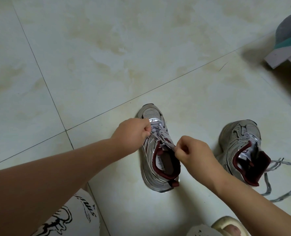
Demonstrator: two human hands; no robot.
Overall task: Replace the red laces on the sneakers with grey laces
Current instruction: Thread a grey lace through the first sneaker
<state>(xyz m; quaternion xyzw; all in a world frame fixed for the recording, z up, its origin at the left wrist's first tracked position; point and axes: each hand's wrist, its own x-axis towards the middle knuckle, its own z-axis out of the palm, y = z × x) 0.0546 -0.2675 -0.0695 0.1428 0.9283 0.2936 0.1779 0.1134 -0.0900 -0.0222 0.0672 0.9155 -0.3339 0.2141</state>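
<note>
Head view, left to right: our left hand [132, 132] pinches one grey lace [160, 133] end beside the near sneaker [158, 150], fingers curled tight; our right hand [194, 154] pinches the other end at the collar. That shoe looks laced through and seems ready for tying. On the floor further right, the second sneaker [241, 149] trails loose grey ends (its eyelets are hard to read). No red laces show

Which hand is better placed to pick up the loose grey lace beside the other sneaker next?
The right hand, probably: the loose grey lace lies on its side, while the left hand is beyond the silver sneaker.
</note>
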